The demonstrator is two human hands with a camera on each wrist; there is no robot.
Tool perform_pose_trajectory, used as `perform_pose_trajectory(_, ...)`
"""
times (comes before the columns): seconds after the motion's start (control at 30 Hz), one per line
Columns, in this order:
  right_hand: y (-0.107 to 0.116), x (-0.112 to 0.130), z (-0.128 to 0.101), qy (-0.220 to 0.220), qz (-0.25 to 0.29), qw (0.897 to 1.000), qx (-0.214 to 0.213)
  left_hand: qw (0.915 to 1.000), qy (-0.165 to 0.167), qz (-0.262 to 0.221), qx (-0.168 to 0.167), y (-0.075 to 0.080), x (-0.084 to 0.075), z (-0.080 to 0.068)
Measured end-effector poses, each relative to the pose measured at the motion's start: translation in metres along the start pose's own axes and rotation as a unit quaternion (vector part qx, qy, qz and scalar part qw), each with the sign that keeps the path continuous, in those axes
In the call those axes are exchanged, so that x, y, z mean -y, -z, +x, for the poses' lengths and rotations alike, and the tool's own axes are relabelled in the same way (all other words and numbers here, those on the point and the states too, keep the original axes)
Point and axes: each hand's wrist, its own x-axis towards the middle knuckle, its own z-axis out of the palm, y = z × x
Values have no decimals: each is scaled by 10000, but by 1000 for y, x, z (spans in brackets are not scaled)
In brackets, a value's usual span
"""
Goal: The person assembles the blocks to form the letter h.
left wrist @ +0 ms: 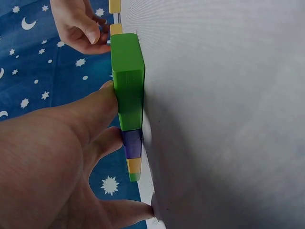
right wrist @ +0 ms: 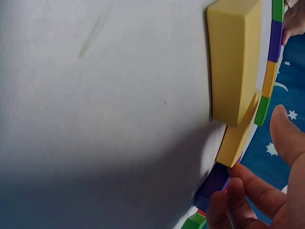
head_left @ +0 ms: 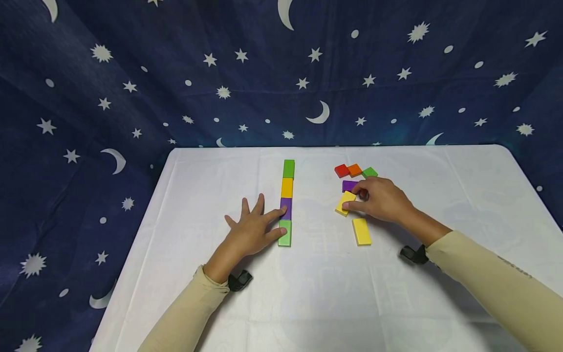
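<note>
Coloured blocks lie on a white tabletop (head_left: 308, 303) backed by a star-and-moon cloth (head_left: 132, 73). Largest among them is a straight row (head_left: 287, 203) of four set end to end near the middle: green, yellow, purple and, nearest the person, a green block (head_left: 285, 233). The left hand (head_left: 251, 231) lies flat beside that row, fingers spread straight, their tips touching the side of the purple and nearest green blocks. Well to the right, the right hand (head_left: 381, 199) curls its fingers round a tilted yellow block (head_left: 345, 203), thumb on its near edge. A loose purple block (head_left: 349, 186) sits just beyond it, with red (head_left: 341, 170), orange (head_left: 354, 169) and green (head_left: 369, 172) pieces farther back, and another yellow block (head_left: 361, 231) lies nearer the person
</note>
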Motion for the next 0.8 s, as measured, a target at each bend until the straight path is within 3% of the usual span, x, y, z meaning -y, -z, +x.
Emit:
perform_pose_trajectory(0.27,-6,3,-2,-282,36,9996,80,10000,9,-48,-14,0,0,0)
perform_pose_trajectory(0.5,-11,6,-8,-119,231,9996,-101,10000,11,-12,-9,0,-1,1)
perform_pose_trajectory(0.8,-12,14,-18,283,1338,9901,-299,10000,-15,28,-12,0,-1,-1)
